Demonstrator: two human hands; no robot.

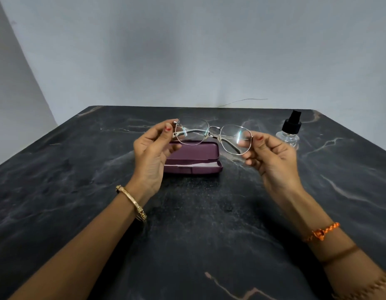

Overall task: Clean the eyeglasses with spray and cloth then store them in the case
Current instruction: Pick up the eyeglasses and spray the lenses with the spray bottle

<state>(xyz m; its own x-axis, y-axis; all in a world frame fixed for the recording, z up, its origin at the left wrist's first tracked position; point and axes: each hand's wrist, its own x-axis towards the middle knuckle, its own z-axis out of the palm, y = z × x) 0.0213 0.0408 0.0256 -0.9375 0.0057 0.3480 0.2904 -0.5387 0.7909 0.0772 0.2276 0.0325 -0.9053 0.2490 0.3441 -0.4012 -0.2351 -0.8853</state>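
Both hands hold the eyeglasses (213,135) up above the table (58,191), the left hand (152,148) and right hand (272,156) each with a pinching grip on an outer frame corner, probably keeping fingers off the lenses. The open purple case (194,161), pale cloth inside, lies directly beneath; the spray bottle (289,131) stands apart to the right, nothing blocking.
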